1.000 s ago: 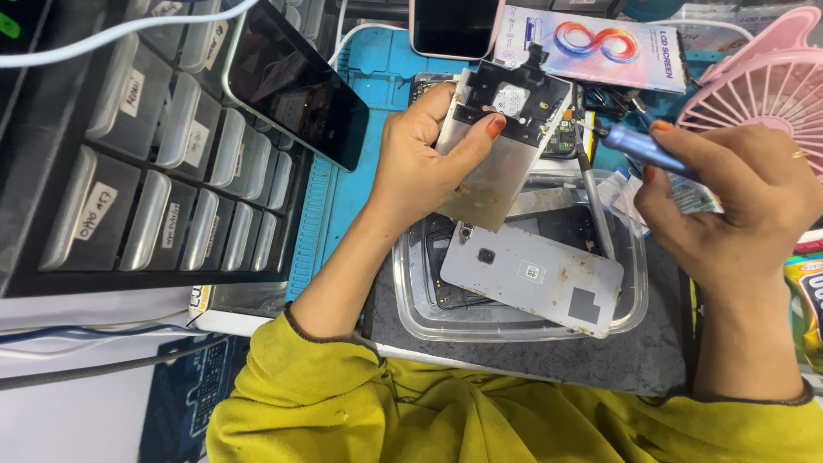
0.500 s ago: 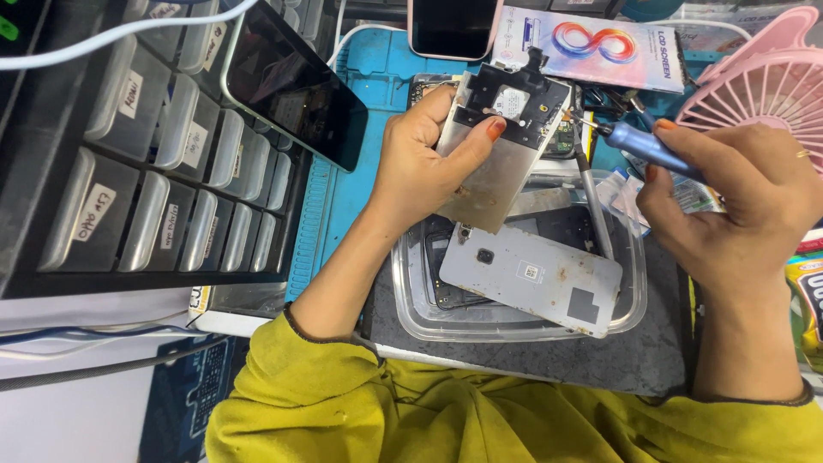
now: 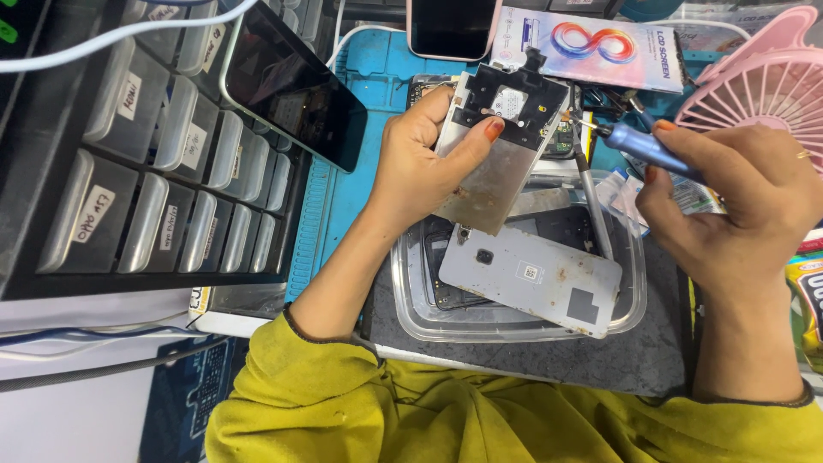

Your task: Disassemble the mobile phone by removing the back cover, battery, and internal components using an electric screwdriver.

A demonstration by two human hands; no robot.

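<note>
My left hand [image 3: 420, 163] grip clamped around the phone frame [image 3: 501, 146], my right hand [image 3: 746, 201] grip closed on the blue screwdriver [image 3: 639, 146], tip just right of the frame, grey back cover [image 3: 531, 279] in the clear tray [image 3: 634, 300] below.

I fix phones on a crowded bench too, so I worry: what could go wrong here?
The left hand pinches the phone frame in mid-air, so the blue screwdriver in the right hand might slip across it. The back cover lies loose across the clear tray and could get knocked.
</note>
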